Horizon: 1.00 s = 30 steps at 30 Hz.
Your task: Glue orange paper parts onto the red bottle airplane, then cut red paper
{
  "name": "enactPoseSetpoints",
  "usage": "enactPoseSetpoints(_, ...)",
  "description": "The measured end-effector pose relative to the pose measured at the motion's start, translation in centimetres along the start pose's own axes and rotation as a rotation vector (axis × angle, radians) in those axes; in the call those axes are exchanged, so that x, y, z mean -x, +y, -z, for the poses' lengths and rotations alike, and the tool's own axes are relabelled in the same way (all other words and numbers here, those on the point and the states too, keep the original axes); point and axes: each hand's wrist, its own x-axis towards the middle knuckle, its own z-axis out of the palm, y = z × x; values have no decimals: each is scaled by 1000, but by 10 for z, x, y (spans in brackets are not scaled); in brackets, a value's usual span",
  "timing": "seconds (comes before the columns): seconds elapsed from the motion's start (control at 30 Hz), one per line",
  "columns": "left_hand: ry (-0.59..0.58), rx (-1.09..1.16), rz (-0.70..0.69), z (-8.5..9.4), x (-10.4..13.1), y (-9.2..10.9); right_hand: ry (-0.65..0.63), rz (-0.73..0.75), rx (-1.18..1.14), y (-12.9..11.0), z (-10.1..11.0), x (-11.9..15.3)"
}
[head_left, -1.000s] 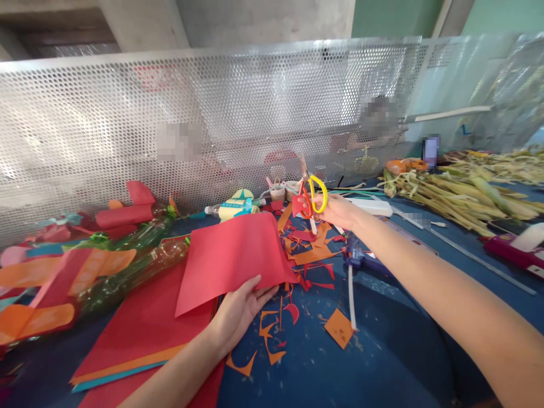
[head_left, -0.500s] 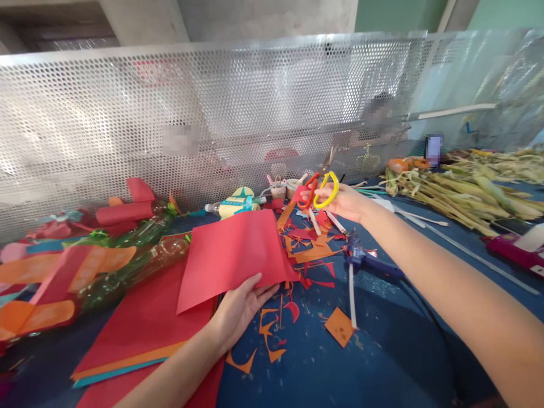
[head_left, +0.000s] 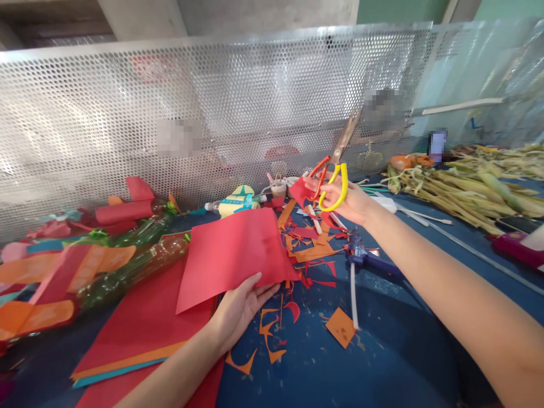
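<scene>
My left hand [head_left: 242,309] grips the lower edge of a red paper sheet [head_left: 232,252], thumb on top and fingers beneath. The sheet is tilted over a stack of coloured paper [head_left: 144,317]. My right hand [head_left: 346,195] holds scissors [head_left: 338,156] by their red and yellow handles, blades pointing up and away. A small red paper piece [head_left: 300,191] shows beside the right fingertips; whether they touch it I cannot tell. Below that hand lie orange and red paper scraps [head_left: 314,249] and a blue glue gun [head_left: 361,255] with a white glue stick in it.
Plastic bottles [head_left: 127,272] decorated with coloured paper lie at the left. A perforated metal panel [head_left: 255,113] stands along the back. Dried husks [head_left: 463,192] are heaped at the right, near a magenta object [head_left: 518,249]. An orange paper square [head_left: 340,327] rests on the blue table [head_left: 391,351].
My right hand has lifted the scissors slightly and turned them so that the blades stand out higher. My left hand and the red sheet stay in place.
</scene>
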Motion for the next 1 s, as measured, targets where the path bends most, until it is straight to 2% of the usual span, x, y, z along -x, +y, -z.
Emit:
enactPoseSetpoints(0.2,3,-8,16,1,-2,0,74,32,165,-10,3,0)
enactPoseSetpoints(0.37,4,-15,20,2,-3,0,-45,-73,316,-17,-1,4)
enactPoseSetpoints(0.47,11,-26,19,0,-2,0,-72,-131,303,-13,-7,5)
enactPoseSetpoints(0.7,16,-56,8,-1,0,1,40,-86,339,14,-8,-3)
enactPoseSetpoints(0.83,-1,-81,19,-1,0,1,-15,-77,349,12,-4,0)
enactPoseSetpoints(1.0,-40,-137,13,2,0,1,-66,-84,274,6,-11,4)
